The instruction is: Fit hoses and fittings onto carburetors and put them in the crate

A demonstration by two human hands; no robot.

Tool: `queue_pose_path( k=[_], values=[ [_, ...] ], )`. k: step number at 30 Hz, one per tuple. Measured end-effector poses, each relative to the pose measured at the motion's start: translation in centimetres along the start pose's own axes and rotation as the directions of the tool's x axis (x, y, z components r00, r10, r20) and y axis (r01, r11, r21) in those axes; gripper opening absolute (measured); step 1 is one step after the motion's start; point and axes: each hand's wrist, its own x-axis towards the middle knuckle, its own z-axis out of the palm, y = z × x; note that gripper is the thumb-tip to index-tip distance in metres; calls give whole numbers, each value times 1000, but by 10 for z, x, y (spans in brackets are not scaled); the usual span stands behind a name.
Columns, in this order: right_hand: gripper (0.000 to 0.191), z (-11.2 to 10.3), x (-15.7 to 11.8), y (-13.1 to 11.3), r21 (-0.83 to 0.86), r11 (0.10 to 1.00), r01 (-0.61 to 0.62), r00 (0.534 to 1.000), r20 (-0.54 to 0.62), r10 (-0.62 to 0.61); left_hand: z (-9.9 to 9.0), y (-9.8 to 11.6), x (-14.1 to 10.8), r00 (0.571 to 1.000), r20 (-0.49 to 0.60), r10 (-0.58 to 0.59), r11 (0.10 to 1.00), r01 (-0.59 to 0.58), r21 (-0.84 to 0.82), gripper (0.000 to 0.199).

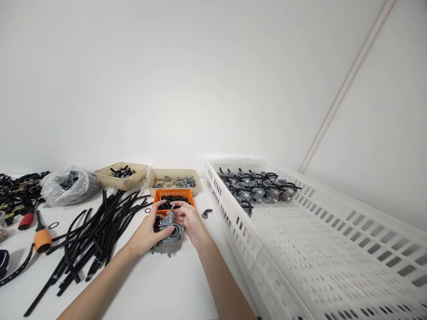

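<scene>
A grey metal carburetor [169,239] is upright at the white table's front middle. My left hand [148,233] grips it from the left, the thumb lying across its body beside the round bore. On the other side my right hand [191,222] has its fingers curled at the carburetor's upper part, near the slanted metal stem on top. Some right fingertips are hidden behind the part. Just beyond both hands stands an orange basket [191,200] of small black pieces. A small dark elbow-shaped piece [206,214] lies on the table to the right.
A large white crate [267,262] on the right has carburetors at its far end. Left are black hoses [96,231], an orange-handled screwdriver [42,240], a red-handled tool [26,221] and a plastic bag [71,184]. Two beige trays [136,180] of parts stand by the wall.
</scene>
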Motion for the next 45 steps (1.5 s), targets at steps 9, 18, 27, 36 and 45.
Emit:
queue_pose_path(
  k=[9, 18, 27, 36, 45],
  values=[
    [28, 2, -4, -3, 10, 1000, 5, 1000, 16, -5, -1, -1, 0, 1000, -5, 4, 1000, -4, -23, 67],
    [31, 5, -12, -10, -28, 1000, 10, 998, 64, -9, -1, -5, 1, 1000, -10, 13, 1000, -13, -3, 67],
    [39, 3, -11, -7, -63, 997, 34, 998, 49, -30, 0, -5, 1, 1000, -2, 11, 999, -11, -38, 68],
    [50, 0, -6, -1, -96, 992, 81, 996, 41, -77, -1, -4, 1, 1000, -2, 31, 997, -31, -74, 68],
    [54, -1, -4, 1, -112, 989, 95, 995, 26, -92, -1, -6, 1, 1000, 1, 30, 996, -30, -81, 68]
  ],
)
